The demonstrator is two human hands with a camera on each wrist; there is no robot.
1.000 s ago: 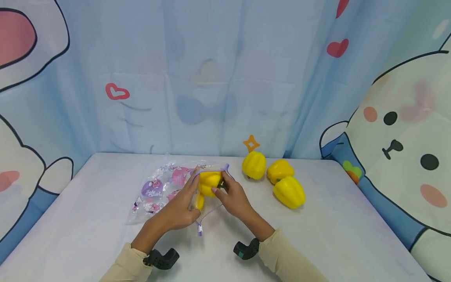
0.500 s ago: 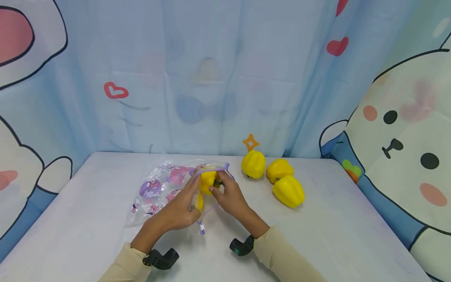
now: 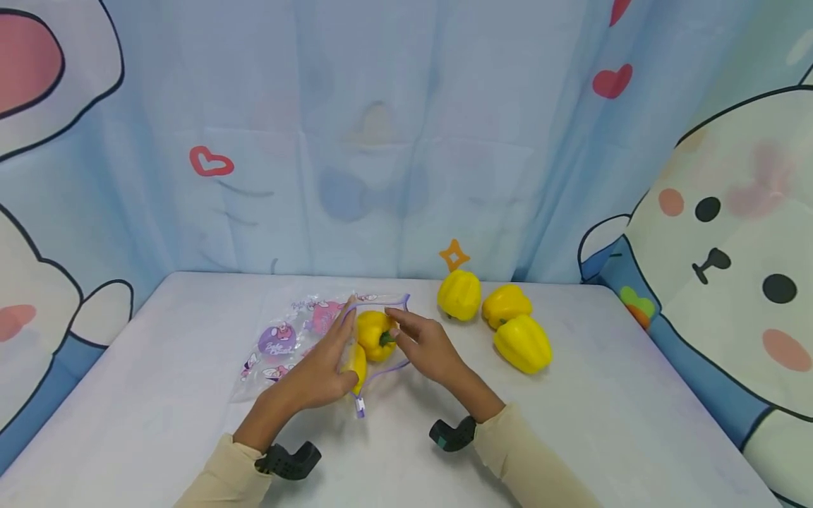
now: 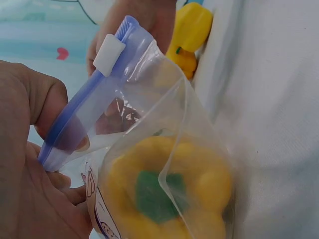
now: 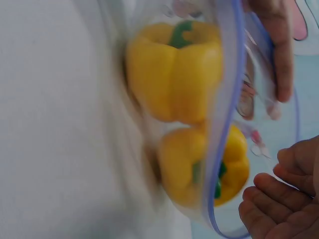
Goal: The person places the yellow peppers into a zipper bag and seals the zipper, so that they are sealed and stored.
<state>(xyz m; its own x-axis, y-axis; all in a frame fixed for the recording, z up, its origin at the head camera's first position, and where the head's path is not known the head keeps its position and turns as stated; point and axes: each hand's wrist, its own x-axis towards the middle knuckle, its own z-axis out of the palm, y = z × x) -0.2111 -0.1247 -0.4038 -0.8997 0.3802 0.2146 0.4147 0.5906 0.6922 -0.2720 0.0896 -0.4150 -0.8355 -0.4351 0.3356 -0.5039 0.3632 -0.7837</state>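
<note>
My left hand (image 3: 320,372) holds the mouth of a clear slider zip bag (image 3: 277,340) at its purple edge, thumb crossing the rim in the left wrist view. The bag lies on its side, printed with pink and purple cartoons, its mouth facing right. Inside it are two yellow bell peppers: one (image 5: 174,74) deeper toward the near side, the other (image 3: 375,334) just within the mouth, green stem outward. Beside that mouth my right hand (image 3: 432,347) hovers with fingers loosely bent and nothing in its grasp. The white slider (image 4: 109,55) sits at the zip's near end.
Three more yellow bell peppers stand to the right: one (image 3: 459,295) at the back, one (image 3: 506,306) beside it, one (image 3: 524,344) in front. All rest on a white-covered table (image 3: 635,416). A blue cartoon curtain (image 3: 356,141) hangs behind.
My right hand has let go of the bell pepper at the bag's mouth and drawn slightly right. That pepper now sits within the mouth. The left hand has kept its place.
</note>
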